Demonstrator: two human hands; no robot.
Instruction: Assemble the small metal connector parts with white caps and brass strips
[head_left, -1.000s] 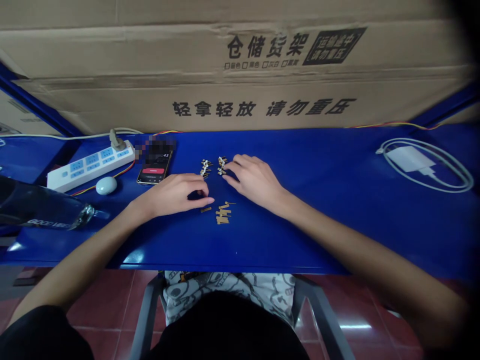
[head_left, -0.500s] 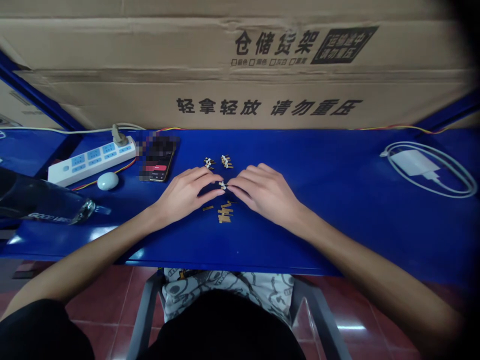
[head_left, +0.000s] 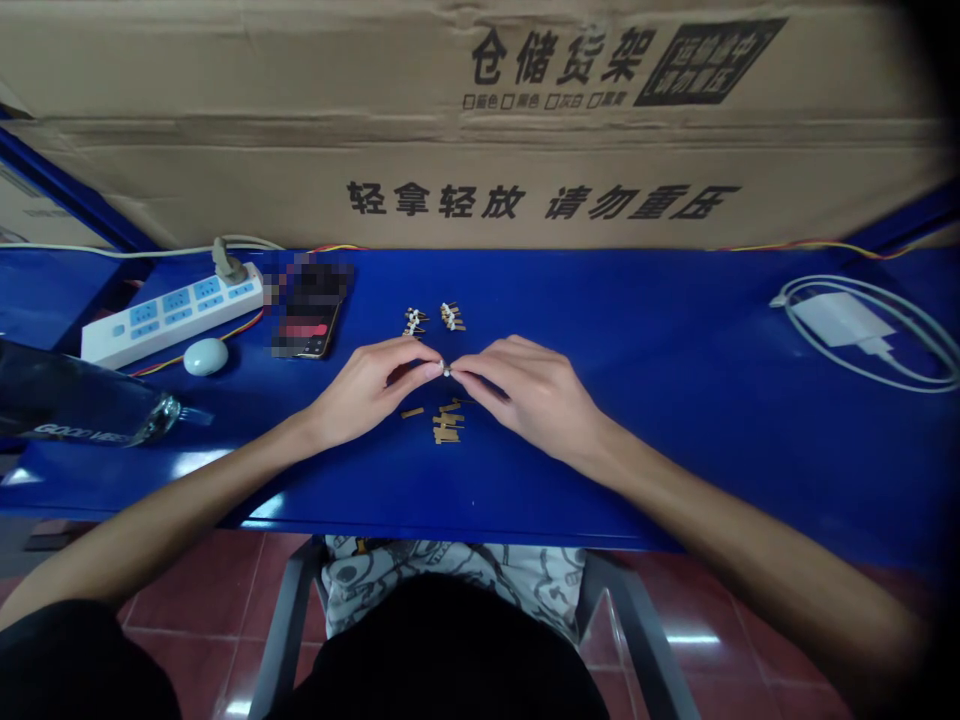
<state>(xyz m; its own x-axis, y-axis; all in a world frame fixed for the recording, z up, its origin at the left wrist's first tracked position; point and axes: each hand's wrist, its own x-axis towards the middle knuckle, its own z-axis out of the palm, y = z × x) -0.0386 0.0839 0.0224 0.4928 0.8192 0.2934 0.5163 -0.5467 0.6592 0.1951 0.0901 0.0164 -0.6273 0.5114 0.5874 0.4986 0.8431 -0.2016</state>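
Observation:
My left hand (head_left: 381,385) pinches a small white piece (head_left: 446,371) between thumb and index finger. From the other side, the closed fingertips of my right hand (head_left: 529,390) meet the same piece; how much of it each hand grips is partly hidden. Just beyond the hands, on the blue table (head_left: 660,400), lie two small clusters of white pieces with thin brass-coloured and dark parts, a left cluster (head_left: 414,321) and a right cluster (head_left: 451,317). Nearer to me is a loose pile of flat brass-coloured strips (head_left: 448,430), with a single strip (head_left: 412,412) to its left.
On the left are a white power strip (head_left: 176,312), a phone (head_left: 311,310), a pale egg-shaped object (head_left: 205,357) and a dark bottle (head_left: 82,395) on its side. A white charger (head_left: 844,322) with a coiled cable sits far right. A large cardboard box (head_left: 262,150) stands behind the table.
My left thumb and index finger have closed together on the small white piece, which showed more openly between the hands before. The view has tilted slightly downward.

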